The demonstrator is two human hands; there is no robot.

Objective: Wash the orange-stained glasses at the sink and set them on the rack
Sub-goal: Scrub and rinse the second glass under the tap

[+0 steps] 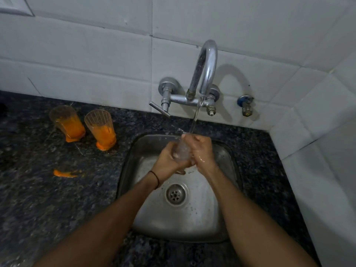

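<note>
1. Grip: clasped clear glass between left hand and right hand, fingers of both curled round its wall. Held it tilted, rim end away from body, over sink.
2. Water: ran from tap in thin stream. Struck at far end of grip, about the rim, with some spray off to the side.
3. Handling, as judged: looked light, rigid and thin-walled. Wet all over, so likely slippery. Probably breakable if dropped on steel below. Could not tell true glass from plastic.
4. Hold advised: full wrap round mid-wall, second hand under base. Not by wet rim alone.
5. Contents within grip: showed no orange, only running water. Interior partly hidden behind fingers.
6. Well left of grip, on counter: noted first stained glass and second stained glass, side by side, apparently rim-up. Carried orange residue in lower parts, with orange pooled round both bases. Not yet washed.
7. Left of grip, nearer body: orange smear.
8. Directly beneath grip: drain. Saw no rack anywhere in view.
</note>
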